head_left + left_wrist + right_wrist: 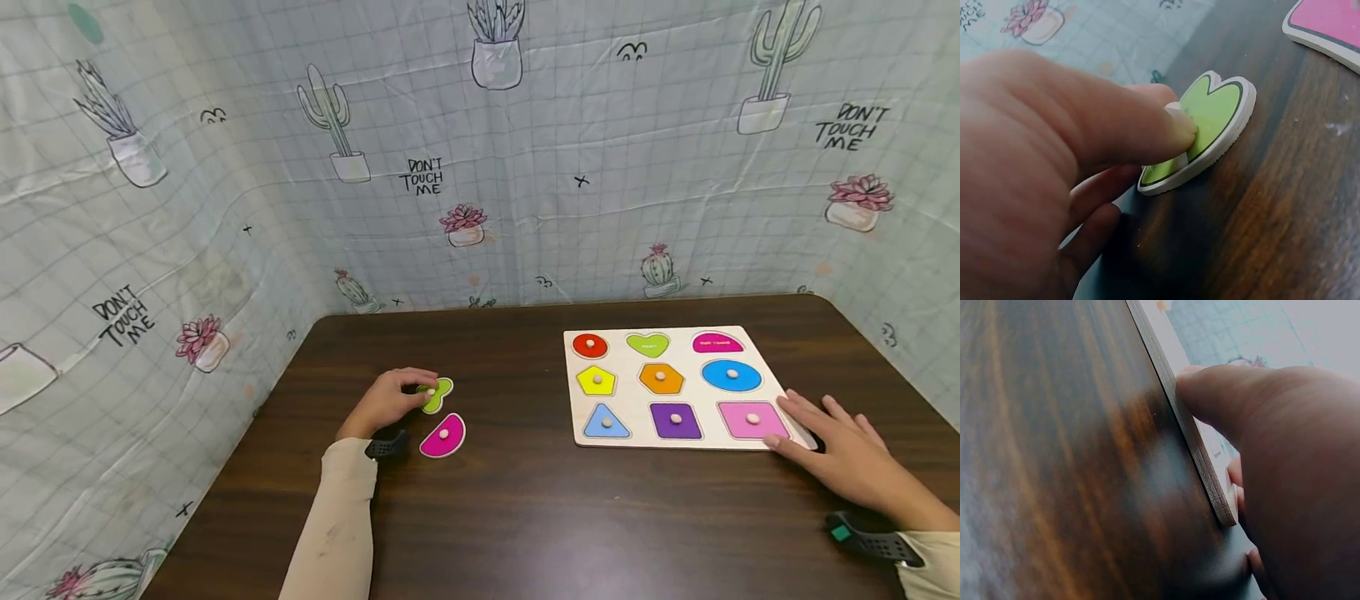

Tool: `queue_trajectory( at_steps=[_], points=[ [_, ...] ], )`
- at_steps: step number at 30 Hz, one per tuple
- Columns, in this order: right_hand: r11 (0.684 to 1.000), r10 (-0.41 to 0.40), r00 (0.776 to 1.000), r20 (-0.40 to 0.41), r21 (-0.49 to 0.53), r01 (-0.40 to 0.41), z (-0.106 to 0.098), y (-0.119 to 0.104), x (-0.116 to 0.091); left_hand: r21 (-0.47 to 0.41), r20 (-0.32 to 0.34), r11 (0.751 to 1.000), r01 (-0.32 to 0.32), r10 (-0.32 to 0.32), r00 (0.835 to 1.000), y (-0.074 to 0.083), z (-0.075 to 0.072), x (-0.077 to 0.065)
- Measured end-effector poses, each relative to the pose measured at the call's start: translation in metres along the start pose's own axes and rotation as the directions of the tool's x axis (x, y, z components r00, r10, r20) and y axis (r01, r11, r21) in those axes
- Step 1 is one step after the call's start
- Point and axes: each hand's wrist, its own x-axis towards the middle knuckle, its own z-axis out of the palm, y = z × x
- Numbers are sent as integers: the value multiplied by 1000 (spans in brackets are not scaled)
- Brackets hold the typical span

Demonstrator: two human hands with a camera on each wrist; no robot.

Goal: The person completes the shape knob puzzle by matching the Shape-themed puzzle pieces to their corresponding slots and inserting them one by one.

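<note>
My left hand (386,404) pinches the white knob of a green heart puzzle piece (445,388) between thumb and forefinger. In the left wrist view the heart piece (1219,109) is tilted close over the dark wood. A magenta half-circle puzzle piece (432,441) with a white knob lies just nearer than the heart. Over the near right corner of the white puzzle board (641,421) rests my right hand (847,454), its fingers extended. In the right wrist view its thumb touches the top by the board's edge (1180,409); its other fingers are mostly hidden.
Knobbed pieces sit in the board, among them a red circle (583,348), an orange hexagon (652,383) and a blue oval (716,379). Its green heart recess (648,345) and magenta half-circle recess (717,343) show print. Cactus-patterned cloth (540,142) hangs around the brown table (525,517).
</note>
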Motion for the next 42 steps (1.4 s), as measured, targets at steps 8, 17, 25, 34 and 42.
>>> queue_trajectory(
  at_steps=[8,17,25,34,42],
  points=[
    [1000,-14,1000,-19,-1,14,0,0,1,49,-17,999,-16,17,1000,-5,1,0],
    [1000,-8,1000,-14,3,8,-1,2,-2,43,-16,998,-39,40,999,-3,6,4],
    [999,-19,1000,-11,27,19,-2,0,-2,5,-124,1000,-20,20,992,-3,7,5],
    [1000,-22,1000,-15,18,22,0,-1,-1,-28,-238,1000,5,-12,971,-4,9,4],
    [1000,-19,1000,-14,15,19,-1,0,-1,-77,-266,997,-20,-1,964,-5,8,7]
  ],
)
